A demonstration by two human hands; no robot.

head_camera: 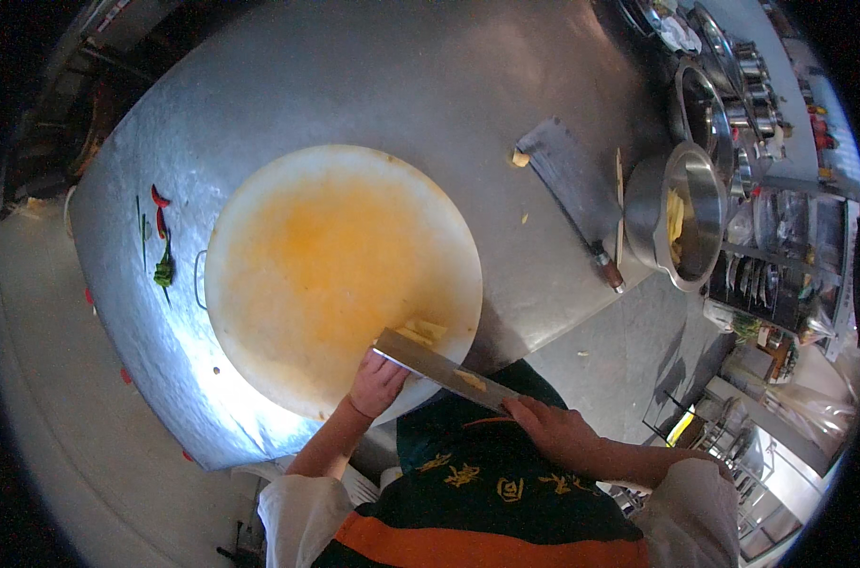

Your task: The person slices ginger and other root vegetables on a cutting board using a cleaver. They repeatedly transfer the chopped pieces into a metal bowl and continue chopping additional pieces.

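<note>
My right hand [552, 431] grips the handle end of a cleaver [430, 363], whose blade lies slantwise over the near edge of a round, orange-stained cutting board [316, 177]. A pale yellow slice [470, 380] clings to the blade. Beyond the blade, a few pale yellow food pieces [424, 331] rest on the board. My left hand [380, 387] is at the blade's far end, over the board's near rim. The blade hides its fingertips, so whether it holds anything cannot be seen.
A second cleaver [561, 170] lies on the steel table [416, 78], a pale chunk [520, 158] at its corner. Right of it stands a steel pot [643, 206] containing yellow pieces. Red chillies [161, 213] and a green pepper [163, 272] lie left of the board.
</note>
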